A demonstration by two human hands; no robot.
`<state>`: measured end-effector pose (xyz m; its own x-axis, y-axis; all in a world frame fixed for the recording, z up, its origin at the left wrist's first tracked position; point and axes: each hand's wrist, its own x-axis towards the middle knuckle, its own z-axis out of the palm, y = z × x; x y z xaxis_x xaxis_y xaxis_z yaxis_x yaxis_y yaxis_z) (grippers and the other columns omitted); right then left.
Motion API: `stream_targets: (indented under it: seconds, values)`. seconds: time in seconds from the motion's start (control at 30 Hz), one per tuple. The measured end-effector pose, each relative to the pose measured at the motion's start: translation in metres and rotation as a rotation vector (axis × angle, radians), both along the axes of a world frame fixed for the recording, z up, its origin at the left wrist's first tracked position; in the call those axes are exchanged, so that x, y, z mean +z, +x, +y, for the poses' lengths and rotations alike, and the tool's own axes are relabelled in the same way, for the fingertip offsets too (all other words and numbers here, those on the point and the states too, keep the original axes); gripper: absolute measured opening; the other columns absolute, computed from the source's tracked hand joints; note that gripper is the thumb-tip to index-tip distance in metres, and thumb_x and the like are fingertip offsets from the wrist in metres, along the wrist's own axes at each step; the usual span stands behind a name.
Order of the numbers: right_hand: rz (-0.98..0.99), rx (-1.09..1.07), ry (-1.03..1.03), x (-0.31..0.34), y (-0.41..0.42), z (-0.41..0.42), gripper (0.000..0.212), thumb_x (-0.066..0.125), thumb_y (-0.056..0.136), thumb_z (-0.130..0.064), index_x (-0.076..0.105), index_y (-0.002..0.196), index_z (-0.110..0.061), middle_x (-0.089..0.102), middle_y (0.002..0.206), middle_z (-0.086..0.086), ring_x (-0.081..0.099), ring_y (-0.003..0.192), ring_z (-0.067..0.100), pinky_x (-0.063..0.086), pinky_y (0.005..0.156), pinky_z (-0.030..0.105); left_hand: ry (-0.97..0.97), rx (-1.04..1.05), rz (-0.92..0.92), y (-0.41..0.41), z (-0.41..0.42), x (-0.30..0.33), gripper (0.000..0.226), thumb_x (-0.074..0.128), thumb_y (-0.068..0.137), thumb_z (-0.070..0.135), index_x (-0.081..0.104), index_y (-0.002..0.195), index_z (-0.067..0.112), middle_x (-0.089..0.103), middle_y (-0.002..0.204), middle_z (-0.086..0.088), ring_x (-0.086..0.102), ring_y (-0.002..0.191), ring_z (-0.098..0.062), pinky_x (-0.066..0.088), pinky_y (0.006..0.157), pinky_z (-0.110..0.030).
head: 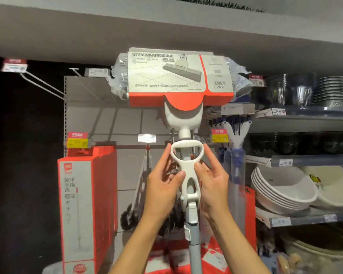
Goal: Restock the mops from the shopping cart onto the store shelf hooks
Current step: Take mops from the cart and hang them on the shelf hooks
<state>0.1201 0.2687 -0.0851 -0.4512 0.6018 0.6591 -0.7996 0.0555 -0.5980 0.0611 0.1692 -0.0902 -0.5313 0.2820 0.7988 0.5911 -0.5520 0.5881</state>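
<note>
Mop w/ white plastic head, grey pole and red-and-white cardboard sleeve (178, 80) is held upright in front of the shelf, head up near the top of the bay, pole running down out of frame between the forearms; clear plastic wrap bulges out both ends of the sleeve; can't tell whether it's already on a hook or only raised toward one, the sleeve hides that spot

Left hand (162, 186) and right hand (212, 184) flank the white plastic loop-shaped wringer handle (186, 165) on the pole; fingers of both mostly straight and spread, thumbs and fingertips touching the handle's edges from either side; reads as a light steadying touch, not a full wrap, though the far side of the fingers is hidden

Handling, as a guess: long, stiff, top-heavy since the sponge head + card sit at the high end; likely light overall but will want to swing; smooth plastic looks slippery; loop handle prob slides or pivots on the pole, so poor place to bear load; better grip is the rigid pole just below it, w/ one hand guiding near the neck; card sleeve and wrap crush easily, avoid squeezing

Nearby: bare white wire shelf hooks (46, 86) upper left w/ price tags; tall red-and-white boxes (83, 204) at left; stacked white basins (281, 186) on the right shelves
</note>
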Motion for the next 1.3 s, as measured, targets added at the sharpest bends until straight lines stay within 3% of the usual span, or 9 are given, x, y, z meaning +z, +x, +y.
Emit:
stream_targets:
  seconds: [0.1, 0.3, 0.5, 0.63, 0.77, 1.03, 1.2, 1.3]
  values:
    - [0.008, -0.004, -0.001, 0.013, -0.013, 0.020, 0.049, 0.052, 0.096, 0.009, 0.056, 0.136, -0.019, 0.071, 0.118, 0.020, 0.069, 0.108, 0.036, 0.057, 0.091, 0.046, 0.010, 0.002, 0.012, -0.014, 0.023, 0.013, 0.071, 0.059, 0.091, -0.014, 0.042, 0.143, 0.031, 0.059, 0.139, 0.010, 0.060, 0.123, -0.002, 0.049, 0.094, -0.015]
    - [0.042, -0.057, 0.012, 0.036, -0.044, 0.053, 0.048, 0.053, 0.095, 0.010, 0.059, 0.131, -0.021, 0.072, 0.117, 0.018, 0.072, 0.098, 0.026, 0.061, 0.082, 0.037, 0.026, -0.043, 0.031, -0.051, 0.061, 0.035, 0.069, 0.061, 0.091, -0.014, 0.042, 0.145, 0.025, 0.059, 0.138, 0.008, 0.061, 0.119, 0.002, 0.050, 0.092, -0.015]
    - [0.077, -0.144, 0.050, 0.067, -0.080, 0.086, 0.048, 0.055, 0.095, 0.008, 0.059, 0.132, -0.023, 0.072, 0.119, 0.014, 0.070, 0.106, 0.031, 0.058, 0.090, 0.045, 0.042, -0.096, 0.088, -0.091, 0.096, 0.066, 0.069, 0.061, 0.092, -0.012, 0.040, 0.151, 0.017, 0.057, 0.141, 0.008, 0.059, 0.121, 0.002, 0.050, 0.093, -0.015]
    - [0.100, -0.146, 0.062, 0.087, -0.094, 0.102, 0.048, 0.052, 0.096, 0.009, 0.057, 0.131, -0.023, 0.076, 0.104, 0.004, 0.073, 0.089, 0.019, 0.061, 0.076, 0.032, 0.059, -0.100, 0.149, -0.111, 0.114, 0.085, 0.071, 0.063, 0.091, -0.010, 0.040, 0.147, 0.027, 0.056, 0.144, 0.005, 0.058, 0.124, 0.001, 0.050, 0.094, -0.016]
    - [0.120, -0.159, 0.051, 0.102, -0.108, 0.117, 0.049, 0.053, 0.095, 0.009, 0.057, 0.137, -0.017, 0.076, 0.108, 0.009, 0.073, 0.091, 0.023, 0.062, 0.079, 0.036, 0.067, -0.106, 0.187, -0.125, 0.131, 0.101, 0.071, 0.063, 0.092, -0.008, 0.040, 0.146, 0.031, 0.055, 0.146, 0.004, 0.057, 0.126, -0.001, 0.051, 0.092, -0.016]
    - [0.163, -0.065, 0.035, 0.128, -0.122, 0.158, 0.050, 0.054, 0.097, 0.006, 0.054, 0.142, -0.017, 0.076, 0.107, 0.009, 0.074, 0.094, 0.027, 0.061, 0.073, 0.034, 0.089, -0.082, 0.221, -0.143, 0.176, 0.129, 0.069, 0.061, 0.093, -0.008, 0.040, 0.151, 0.020, 0.058, 0.140, 0.010, 0.060, 0.121, 0.002, 0.051, 0.093, -0.017]
    - [0.166, -0.022, 0.009, 0.146, -0.131, 0.196, 0.048, 0.054, 0.096, 0.007, 0.056, 0.138, -0.017, 0.072, 0.113, 0.018, 0.073, 0.090, 0.025, 0.062, 0.073, 0.035, 0.100, -0.046, 0.232, -0.150, 0.215, 0.145, 0.067, 0.060, 0.093, -0.008, 0.040, 0.151, 0.020, 0.060, 0.135, 0.012, 0.060, 0.121, 0.002, 0.051, 0.094, -0.018]
    - [0.170, 0.026, 0.023, 0.160, -0.139, 0.219, 0.046, 0.055, 0.096, 0.007, 0.059, 0.133, -0.021, 0.075, 0.107, 0.013, 0.074, 0.090, 0.027, 0.062, 0.074, 0.037, 0.121, -0.021, 0.239, -0.153, 0.236, 0.156, 0.067, 0.060, 0.094, -0.007, 0.041, 0.149, 0.027, 0.062, 0.135, 0.010, 0.060, 0.121, 0.001, 0.051, 0.093, -0.018]
